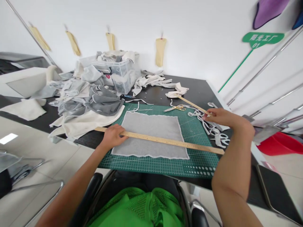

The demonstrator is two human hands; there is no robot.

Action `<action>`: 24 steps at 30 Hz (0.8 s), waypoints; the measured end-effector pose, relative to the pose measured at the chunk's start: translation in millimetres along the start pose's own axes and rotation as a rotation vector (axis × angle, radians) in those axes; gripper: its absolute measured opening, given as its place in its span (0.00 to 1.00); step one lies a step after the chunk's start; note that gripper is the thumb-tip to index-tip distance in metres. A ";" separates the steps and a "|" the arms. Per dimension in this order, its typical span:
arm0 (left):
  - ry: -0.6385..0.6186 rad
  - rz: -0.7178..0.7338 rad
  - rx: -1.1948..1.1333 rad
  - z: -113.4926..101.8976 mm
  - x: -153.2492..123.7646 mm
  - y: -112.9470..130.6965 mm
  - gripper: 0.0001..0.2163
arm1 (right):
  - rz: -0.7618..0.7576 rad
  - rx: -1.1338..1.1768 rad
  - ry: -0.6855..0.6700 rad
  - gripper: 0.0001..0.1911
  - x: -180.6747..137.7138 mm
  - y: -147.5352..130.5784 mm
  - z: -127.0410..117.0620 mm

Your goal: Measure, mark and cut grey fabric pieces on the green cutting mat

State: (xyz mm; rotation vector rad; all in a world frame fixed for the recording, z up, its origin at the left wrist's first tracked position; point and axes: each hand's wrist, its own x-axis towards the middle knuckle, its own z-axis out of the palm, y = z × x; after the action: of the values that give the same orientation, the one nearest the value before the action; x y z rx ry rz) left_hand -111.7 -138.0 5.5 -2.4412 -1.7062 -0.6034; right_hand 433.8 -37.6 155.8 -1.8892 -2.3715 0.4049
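A grey rectangular cloth [151, 123] lies flat on a green cutting mat [151, 165]. Across the cloth, slanting slightly down to the right, runs a long wooden ruler [163, 140]. My left hand [113, 137] is closed around the ruler near its left end. Over the mat's right side, my right hand [216, 116] grips the near end of a thin wooden stick [193, 104]. The stick's far end meets a crumpled cream cloth [181, 90] at the back of the table. Gold-handled scissors [175, 108] rest on the mat's far edge, beyond the grey cloth.
A heap of grey and cream fabric [80, 91] covers the table's left. Behind it stands a clear plastic bin [118, 69] full of cloth. Fabric strips [208, 126] and white-handled scissors [221, 138] lie at right. A dark flat device [276, 186] sits at the near right corner.
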 end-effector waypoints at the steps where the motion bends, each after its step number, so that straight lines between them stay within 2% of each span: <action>1: -0.014 0.013 -0.015 -2.0 -4.9 4.3 0.12 | -0.057 0.013 -0.074 0.16 3.3 -16.8 1.6; 4: -0.052 0.051 -0.057 -7.9 -16.9 13.7 0.16 | -0.160 -0.079 -0.153 0.18 15.1 -75.8 18.3; 7: -0.042 0.087 -0.085 -12.3 -24.8 16.9 0.23 | -0.348 -0.062 -0.219 0.14 25.0 -132.5 51.6; 9: -0.028 0.118 -0.109 -14.1 -28.7 17.4 0.25 | -0.456 -0.056 -0.316 0.14 28.0 -161.1 77.5; 11: -0.044 0.145 -0.139 -15.3 -32.2 18.0 0.24 | -0.530 -0.067 -0.408 0.19 27.9 -180.5 101.8; 13: -0.072 0.149 -0.158 -16.2 -35.5 19.0 0.20 | -0.582 -0.070 -0.474 0.22 26.0 -191.9 121.9; 16: -0.074 0.128 -0.142 -18.0 -39.8 21.3 0.18 | -0.604 -0.076 -0.498 0.24 25.3 -198.3 142.0; 20: -0.072 0.107 -0.066 -23.2 -42.1 31.3 0.18 | -0.607 -0.029 -0.553 0.24 33.7 -196.3 154.4; 24: -0.094 0.009 0.065 -27.8 -38.1 62.0 0.19 | -0.596 -0.003 -0.529 0.23 42.8 -191.8 160.0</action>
State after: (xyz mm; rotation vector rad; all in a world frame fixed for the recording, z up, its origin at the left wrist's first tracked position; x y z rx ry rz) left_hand -73.0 -202.6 25.3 -2.4674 -1.7184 -0.4319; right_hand 206.1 -59.8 46.7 -1.0592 -3.0882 0.9149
